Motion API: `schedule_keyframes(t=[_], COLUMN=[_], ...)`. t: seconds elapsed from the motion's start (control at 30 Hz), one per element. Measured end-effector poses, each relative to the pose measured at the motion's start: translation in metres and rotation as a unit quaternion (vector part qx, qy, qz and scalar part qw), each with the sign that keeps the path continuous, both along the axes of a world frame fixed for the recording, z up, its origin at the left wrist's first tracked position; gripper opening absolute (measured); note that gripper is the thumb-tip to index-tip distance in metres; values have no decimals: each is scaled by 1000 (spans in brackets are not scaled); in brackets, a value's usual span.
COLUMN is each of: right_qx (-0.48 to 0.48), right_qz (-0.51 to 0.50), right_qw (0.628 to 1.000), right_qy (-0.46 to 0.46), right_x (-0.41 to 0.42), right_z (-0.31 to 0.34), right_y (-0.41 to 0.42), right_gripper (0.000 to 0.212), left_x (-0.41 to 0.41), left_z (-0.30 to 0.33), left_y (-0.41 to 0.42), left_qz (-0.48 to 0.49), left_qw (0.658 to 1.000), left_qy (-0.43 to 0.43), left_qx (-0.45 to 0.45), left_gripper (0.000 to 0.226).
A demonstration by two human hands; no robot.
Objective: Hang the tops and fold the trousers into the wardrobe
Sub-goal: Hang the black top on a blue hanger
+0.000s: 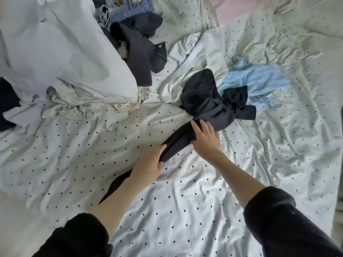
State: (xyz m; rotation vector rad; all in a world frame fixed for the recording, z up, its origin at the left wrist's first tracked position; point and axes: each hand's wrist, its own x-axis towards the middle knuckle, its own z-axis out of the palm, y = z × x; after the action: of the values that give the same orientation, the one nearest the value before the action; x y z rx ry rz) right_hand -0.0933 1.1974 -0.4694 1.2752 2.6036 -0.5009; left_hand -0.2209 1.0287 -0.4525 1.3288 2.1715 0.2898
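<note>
Gripping: left hand [148,163] clasps black trousers [207,102] leg.
Right hand [206,139]: fingers straight, pressing leg just beyond grip.
Underneath: dotted sheet [167,210].

A bed [185,210] covered by a wrinkled white sheet with small dark dots carries everything. A black garment [209,104] lies crumpled at the middle, one long part stretching toward the near edge. A pale blue knit [256,80] lies just beside it, partly under it. At far left sits a heap: a white duvet [55,52], a dark grey garment [143,51], denim [128,12] and cream fabric [74,108].
</note>
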Motion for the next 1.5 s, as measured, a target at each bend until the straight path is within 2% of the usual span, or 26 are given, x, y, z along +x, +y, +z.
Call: schedule_keyframes(t=[0.1,0.2,0.3,0.37,0.5,0.6,0.67,0.73,0.8,0.83,0.9,0.97,1.0,1.07,1.1,1.17,1.23,1.27,1.3,1.4,1.5], right_qx=[42,38,-33,-104,-154,-200,-223,-266,-319,-318,-221,-115,-106,-170,-212,-280,-291,-277,-245,-83,3], right_qz=[-4,-30,-45,-67,-94,-110,-107,-90,-92,-114,-200,-292,-323,-356,-368,-399,-438,-446,-436,-340,-222], right_qw=[999,995,989,977,962,947,943,938,923,917,918,912,910,898,885,850,816,811,822,884,918], right_qy=[12,82,134,176,204,225,222,203,195,211,261,263,238,196,191,202,239,257,272,310,330], right_x=[-4,-2,9,21,42,61,70,76,84,87,90,91,89,85,82,77,74,74,74,84,104], right_z=[-13,-7,7,22,44,51,53,53,50,49,43,33,29,17,9,0,0,3,6,30,52], right_y=[12,7,-18,-42,-80,-100,-109,-111,-104,-98,-76,-47,-33,-9,0,5,0,-5,-12,-48,-89], right_gripper=[39,34,22,24,42,33,18,13,15,16,19,25,36,52,51,33,22,16,12,33,17], left_x=[1,2,0,3,18,25,27,31,35,36,36,34,32,29,27,26,29,31,34,49,64], left_z=[-8,-8,0,8,13,17,19,19,15,11,5,4,5,10,12,14,19,22,26,40,57], left_y=[11,13,13,14,9,-1,-5,-7,-9,-13,-22,-30,-32,-34,-33,-30,-23,-19,-15,2,17], left_qz=[22,26,-24,-71,-124,-139,-149,-190,-241,-264,-274,-233,-211,-188,-183,-172,-147,-130,-114,-93,-137], left_qw=[999,999,999,997,992,988,983,975,967,962,961,972,977,982,983,985,988,990,991,990,982], left_qy=[14,17,3,3,21,38,45,51,55,57,46,23,12,7,3,-8,-11,-15,-24,-51,-53], left_qx=[18,30,30,21,22,62,96,107,68,39,-10,2,10,15,17,22,38,49,59,92,122], left_gripper=[41,37,55,65,54,63,70,46,19,19,25,28,30,35,37,40,41,41,40,38,46])
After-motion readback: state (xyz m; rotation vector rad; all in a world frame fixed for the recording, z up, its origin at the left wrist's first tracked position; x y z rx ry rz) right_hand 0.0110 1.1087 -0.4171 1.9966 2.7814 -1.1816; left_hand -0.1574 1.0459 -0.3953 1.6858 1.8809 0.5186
